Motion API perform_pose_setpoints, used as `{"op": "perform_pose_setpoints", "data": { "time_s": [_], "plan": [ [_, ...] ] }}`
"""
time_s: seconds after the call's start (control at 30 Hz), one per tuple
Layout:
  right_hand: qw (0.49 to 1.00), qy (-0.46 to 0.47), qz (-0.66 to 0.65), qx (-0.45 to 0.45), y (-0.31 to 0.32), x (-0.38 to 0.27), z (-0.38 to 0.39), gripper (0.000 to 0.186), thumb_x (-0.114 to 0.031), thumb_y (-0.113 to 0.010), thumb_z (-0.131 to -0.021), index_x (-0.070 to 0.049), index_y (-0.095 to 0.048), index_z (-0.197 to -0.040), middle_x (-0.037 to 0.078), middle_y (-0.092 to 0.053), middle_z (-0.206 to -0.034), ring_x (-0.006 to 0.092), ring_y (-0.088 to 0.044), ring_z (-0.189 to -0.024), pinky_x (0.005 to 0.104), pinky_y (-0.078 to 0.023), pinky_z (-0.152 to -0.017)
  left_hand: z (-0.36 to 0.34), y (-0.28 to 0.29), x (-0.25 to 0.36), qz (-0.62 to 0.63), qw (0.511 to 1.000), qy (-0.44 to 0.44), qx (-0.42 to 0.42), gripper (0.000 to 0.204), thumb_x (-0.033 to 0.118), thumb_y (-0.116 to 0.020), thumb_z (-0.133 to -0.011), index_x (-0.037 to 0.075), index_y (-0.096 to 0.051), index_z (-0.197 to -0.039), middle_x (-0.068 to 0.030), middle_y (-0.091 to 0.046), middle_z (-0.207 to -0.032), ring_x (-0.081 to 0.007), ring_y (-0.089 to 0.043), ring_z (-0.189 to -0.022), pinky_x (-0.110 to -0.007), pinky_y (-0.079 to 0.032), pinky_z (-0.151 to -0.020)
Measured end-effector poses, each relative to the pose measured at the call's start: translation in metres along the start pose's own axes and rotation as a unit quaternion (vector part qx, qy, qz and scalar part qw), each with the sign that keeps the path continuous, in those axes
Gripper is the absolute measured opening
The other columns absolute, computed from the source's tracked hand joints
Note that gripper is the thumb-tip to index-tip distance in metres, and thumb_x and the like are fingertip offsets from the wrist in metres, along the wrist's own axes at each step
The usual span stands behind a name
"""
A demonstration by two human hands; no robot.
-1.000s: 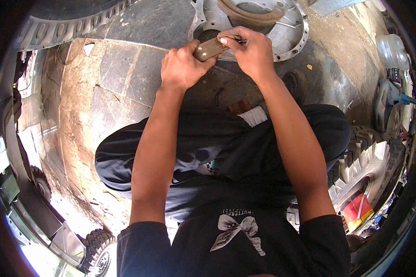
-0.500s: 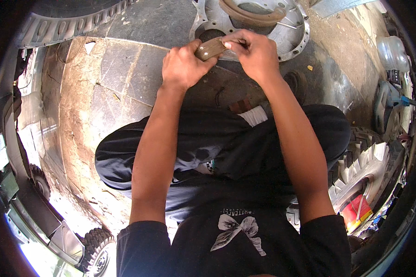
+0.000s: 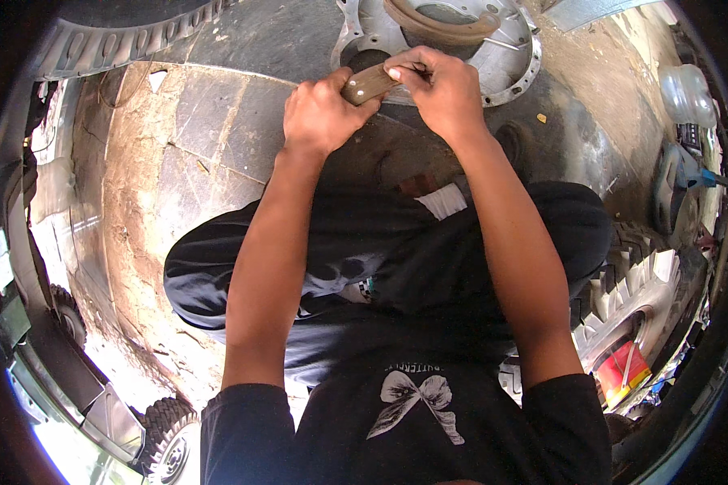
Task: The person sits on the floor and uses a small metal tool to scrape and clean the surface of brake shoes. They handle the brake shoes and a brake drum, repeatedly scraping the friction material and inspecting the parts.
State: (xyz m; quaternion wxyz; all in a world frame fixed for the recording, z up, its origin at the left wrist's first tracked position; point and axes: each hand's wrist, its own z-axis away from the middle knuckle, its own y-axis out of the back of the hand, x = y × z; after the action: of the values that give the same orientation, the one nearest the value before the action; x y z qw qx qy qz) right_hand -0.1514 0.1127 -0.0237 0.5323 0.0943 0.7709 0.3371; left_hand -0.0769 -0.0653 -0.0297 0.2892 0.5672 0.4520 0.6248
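Note:
My left hand (image 3: 322,115) is closed round one end of a brown, slightly curved brake shoe (image 3: 369,85), whose face shows two pale rivet spots. Thumb and fingertips of my right hand (image 3: 449,95) pinch together at its other end; whether they also hold something small is hidden. Both hands are in front of a silver cast-metal housing (image 3: 519,79) on the floor, covering part of its near edge. On top of that housing rests a second brown curved brake shoe (image 3: 445,34).
A large tyre (image 3: 129,40) lies at the far left. To the right are a clear plastic bottle (image 3: 687,95), a blue-grey container (image 3: 673,186), a light treaded tyre (image 3: 635,295) and a red-and-yellow tin (image 3: 623,373). My crossed legs (image 3: 364,242) fill the space beneath my arms.
My right fingertips have shifted slightly left along the brake shoe's end. The left hand keeps its grip in nearly the same place.

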Motion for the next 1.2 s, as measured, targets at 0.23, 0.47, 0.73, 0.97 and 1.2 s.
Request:
{"op": "perform_pose_setpoints", "data": {
  "time_s": [0.23,0.47,0.73,0.97,1.2],
  "plan": [
    [1.000,0.027,0.003,0.006,-0.001,-0.003,-0.004,0.014,-0.017,-0.077,-0.092,-0.010,-0.078,-0.105,0.010,-0.079,-0.094,0.0251,-0.077,-0.085,0.0348,-0.057,-0.074,-0.002,-0.001,-0.001,0.007,1.000,0.004,0.016,0.052,0.045,-0.086,-0.074,0.010,-0.076,-0.112,-0.0234,-0.075,-0.093,-0.0445,-0.073,-0.091,-0.053,-0.060,-0.084],
    [1.000,-0.004,-0.003,-0.019,0.001,-0.008,0.013,0.013,-0.016,-0.078,-0.091,-0.010,-0.078,-0.104,0.010,-0.079,-0.094,0.0253,-0.077,-0.084,0.0349,-0.057,-0.073,0.001,-0.001,-0.001,0.005,1.000,-0.002,0.011,0.049,0.044,-0.085,-0.076,0.011,-0.075,-0.110,-0.0233,-0.075,-0.093,-0.0446,-0.073,-0.091,-0.053,-0.060,-0.083],
    [0.997,0.062,0.042,0.005,-0.003,-0.015,0.002,0.013,-0.016,-0.079,-0.089,-0.009,-0.078,-0.100,0.009,-0.079,-0.094,0.0286,-0.077,-0.087,0.0373,-0.058,-0.074,0.001,0.000,0.000,0.002,1.000,0.003,0.007,0.050,0.046,-0.083,-0.076,0.012,-0.075,-0.112,-0.0229,-0.075,-0.092,-0.0442,-0.073,-0.091,-0.054,-0.059,-0.083],
    [0.991,0.125,0.033,0.039,-0.008,-0.010,-0.008,0.015,-0.018,-0.080,-0.088,-0.007,-0.077,-0.099,0.009,-0.078,-0.091,0.0319,-0.075,-0.083,0.0380,-0.058,-0.073,0.001,-0.003,0.005,-0.001,1.000,0.004,0.012,0.043,0.047,-0.082,-0.075,0.014,-0.075,-0.101,-0.0215,-0.076,-0.091,-0.0432,-0.074,-0.092,-0.053,-0.060,-0.085],
    [0.995,0.088,0.047,0.021,0.004,-0.014,0.014,0.013,-0.017,-0.078,-0.090,-0.006,-0.076,-0.098,0.010,-0.078,-0.091,0.0324,-0.075,-0.082,0.0382,-0.058,-0.072,0.003,-0.002,0.003,-0.005,1.000,0.012,-0.002,0.046,0.048,-0.082,-0.076,0.014,-0.075,-0.104,-0.0216,-0.076,-0.092,-0.0441,-0.073,-0.092,-0.053,-0.059,-0.084]
  ]
}}
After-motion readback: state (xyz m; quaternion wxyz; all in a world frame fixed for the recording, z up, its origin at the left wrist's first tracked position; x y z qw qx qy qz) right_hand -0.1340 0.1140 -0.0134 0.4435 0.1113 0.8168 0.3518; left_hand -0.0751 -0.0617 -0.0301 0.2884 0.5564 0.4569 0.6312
